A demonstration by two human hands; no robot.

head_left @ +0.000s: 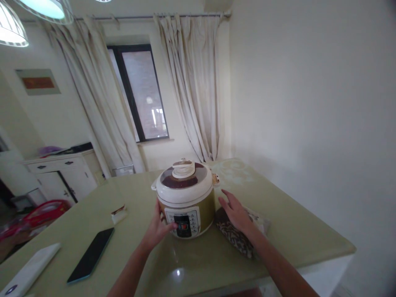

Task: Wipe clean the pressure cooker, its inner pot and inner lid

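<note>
From the far left of my head view, I make out a red plastic item with an open, curved frame beyond the edge of the glossy pale-green table. On the tabletop I have a flat white oblong object, then a black-faced phone with a teal edge lying flat, and farther back a small white-and-brown packet.

Next comes my left hand, partly open: its fingers reach up against the side of the round white-and-gold electric cooker, while the thumb stretches across to the dark display on the front panel. I don't see it closed around anything. The forearm rises from the bottom edge, angled up and to the right.

The cooker stands upright on the table between my two hands, with its brown-and-white lid in place and its panel facing me.

On the right, my right hand is open and holds nothing, fingers apart and pointing toward the cooker's side. It is over the clear plastic bag of dark, pale-streaked contents; whether it touches the bag, I can't tell. That forearm slants in from the lower right.
</note>
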